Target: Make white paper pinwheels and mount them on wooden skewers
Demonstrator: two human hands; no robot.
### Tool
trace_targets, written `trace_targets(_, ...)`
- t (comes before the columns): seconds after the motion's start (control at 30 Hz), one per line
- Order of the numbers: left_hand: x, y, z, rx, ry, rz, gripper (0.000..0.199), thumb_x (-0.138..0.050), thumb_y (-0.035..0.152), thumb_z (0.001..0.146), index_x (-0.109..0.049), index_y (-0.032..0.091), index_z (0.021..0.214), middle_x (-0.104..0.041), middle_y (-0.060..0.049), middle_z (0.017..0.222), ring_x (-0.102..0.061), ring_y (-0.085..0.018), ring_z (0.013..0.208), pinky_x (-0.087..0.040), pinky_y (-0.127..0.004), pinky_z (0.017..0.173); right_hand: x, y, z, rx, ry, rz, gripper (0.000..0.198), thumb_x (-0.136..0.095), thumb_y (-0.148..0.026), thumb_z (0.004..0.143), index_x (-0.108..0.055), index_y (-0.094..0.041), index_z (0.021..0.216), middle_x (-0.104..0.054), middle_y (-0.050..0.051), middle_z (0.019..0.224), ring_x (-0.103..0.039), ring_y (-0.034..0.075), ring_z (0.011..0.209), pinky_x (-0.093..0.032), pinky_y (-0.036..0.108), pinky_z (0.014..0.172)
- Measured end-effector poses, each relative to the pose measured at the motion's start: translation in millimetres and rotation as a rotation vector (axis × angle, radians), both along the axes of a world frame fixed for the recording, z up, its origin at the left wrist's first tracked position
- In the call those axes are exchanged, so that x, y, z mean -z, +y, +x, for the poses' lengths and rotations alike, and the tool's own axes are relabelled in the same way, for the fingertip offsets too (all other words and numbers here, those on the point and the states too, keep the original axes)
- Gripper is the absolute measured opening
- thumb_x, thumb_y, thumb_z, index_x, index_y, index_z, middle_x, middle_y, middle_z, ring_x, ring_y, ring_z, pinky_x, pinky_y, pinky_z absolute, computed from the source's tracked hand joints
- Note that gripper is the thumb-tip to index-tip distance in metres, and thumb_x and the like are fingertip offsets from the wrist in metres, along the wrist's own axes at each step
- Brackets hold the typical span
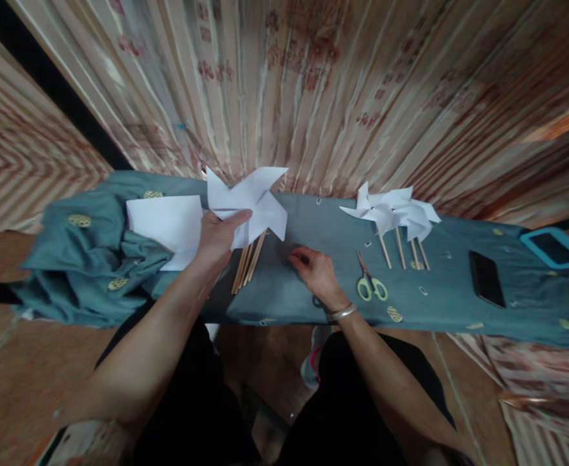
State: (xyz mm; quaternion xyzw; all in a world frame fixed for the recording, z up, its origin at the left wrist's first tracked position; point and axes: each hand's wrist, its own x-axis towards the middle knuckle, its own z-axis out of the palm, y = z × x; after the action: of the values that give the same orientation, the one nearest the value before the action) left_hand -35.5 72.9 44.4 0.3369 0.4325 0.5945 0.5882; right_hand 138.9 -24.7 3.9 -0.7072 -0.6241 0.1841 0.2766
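Observation:
My left hand (219, 234) grips a white paper pinwheel (259, 194), its thumb lying across the folded blades. Below that pinwheel, several wooden sticks (248, 264) lie side by side on the cloth, their upper ends hidden under the paper. To the right, my right hand (314, 268) hovers low over the cloth with its fingertips pinched together; anything between them is too small to make out. Just beyond it lie scissors (370, 285) with light green handles. White paper sheets (165, 220) rest to the left of my left hand.
Finished pinwheels (391, 210) on sticks lie at the right rear of the narrow bench covered in grey-green cloth (308, 304). Further right are a black phone (487, 278) and a blue-framed object (556, 247). Bunched cloth (85, 259) fills the left end. A striped curtain (284, 97) hangs behind.

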Motion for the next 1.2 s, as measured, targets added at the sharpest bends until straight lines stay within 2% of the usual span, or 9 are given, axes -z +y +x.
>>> trace_targets(0.23, 2.3, -3.0, 0.5, 0.046, 0.005, 0.005, 0.041, -0.089, 0.031, 0.045, -0.071, 0.013, 0.077, -0.075, -0.006, 0.075, -0.072, -0.025, 0.077, -0.059, -0.034, 0.072, 3.0, 8.1, -11.2, 0.003, -0.232, -0.073, 0.019, -0.057, -0.029, 0.092, -0.075, -0.02, 0.092, -0.077, 0.009, 0.093, -0.071, 0.024, 0.086, -0.048, 0.03, 0.073)
trace_targets(0.47, 6.8, -3.0, 1.5, 0.07, 0.029, -0.01, 0.038, -0.088, 0.032, 0.046, -0.07, 0.015, 0.075, -0.075, -0.005, 0.076, -0.072, -0.025, 0.077, -0.058, -0.034, 0.07, -1.3, 7.9, -11.2, -0.037, -0.265, -0.148, 0.018, -0.056, -0.022, 0.091, -0.073, -0.021, 0.094, -0.077, 0.007, 0.094, -0.071, 0.023, 0.086, -0.047, 0.029, 0.073)
trace_targets(0.6, 4.2, -5.3, 4.8, 0.073, 0.065, -0.023, 0.037, -0.089, 0.032, 0.046, -0.07, 0.017, 0.074, -0.075, -0.004, 0.075, -0.071, -0.024, 0.072, -0.059, -0.034, 0.068, -6.1, 4.2, -11.5, -0.081, -0.288, -0.149, 0.021, -0.053, -0.017, 0.091, -0.071, -0.019, 0.101, -0.076, 0.009, 0.1, -0.069, 0.022, 0.093, -0.047, 0.028, 0.079)
trace_targets(0.7, 1.6, -8.0, 7.2, 0.088, 0.076, -0.041, 0.037, -0.091, 0.032, 0.042, -0.071, 0.018, 0.07, -0.075, -0.003, 0.073, -0.07, -0.022, 0.067, -0.059, -0.034, 0.067, -7.9, 3.2, -12.4, -0.12, -0.364, -0.14, 0.023, -0.05, -0.012, 0.09, -0.071, -0.018, 0.099, -0.075, 0.009, 0.099, -0.067, 0.022, 0.095, -0.046, 0.028, 0.082)
trace_targets(0.87, 2.9, -10.4, 9.9, 0.104, 0.122, -0.037, 0.033, -0.09, 0.035, 0.046, -0.074, 0.022, 0.072, -0.076, -0.003, 0.076, -0.069, -0.022, 0.068, -0.059, -0.037, 0.07, -6.4, 1.8, -15.5, -0.147, -0.465, -0.111, 0.024, -0.047, -0.012, 0.091, -0.07, -0.017, 0.096, -0.073, 0.011, 0.095, -0.066, 0.023, 0.093, -0.046, 0.031, 0.083)
trace_targets(1.07, 8.0, -11.4, 11.7, 0.106, 0.182, 0.045, 0.027, -0.088, 0.039, 0.05, -0.075, 0.029, 0.071, -0.078, -0.002, 0.083, -0.071, -0.029, 0.082, -0.059, -0.043, 0.077, -8.7, -1.3, -7.2, -0.151, -0.439, -0.107, 0.025, -0.045, -0.011, 0.091, -0.068, -0.016, 0.097, -0.073, 0.011, 0.094, -0.065, 0.023, 0.092, -0.047, 0.031, 0.084)
trace_targets(1.2, 12.8, -13.8, 13.8, 0.155, 0.185, 0.006, 0.031, -0.089, 0.034, 0.049, -0.076, 0.025, 0.075, -0.078, 0.0, 0.081, -0.072, -0.028, 0.08, -0.058, -0.039, 0.074, -18.4, -4.8, 19.6, -0.016, -0.262, -0.02, 0.024, -0.045, -0.012, 0.091, -0.067, -0.019, 0.092, -0.072, 0.009, 0.097, -0.065, 0.021, 0.098, -0.047, 0.031, 0.092)
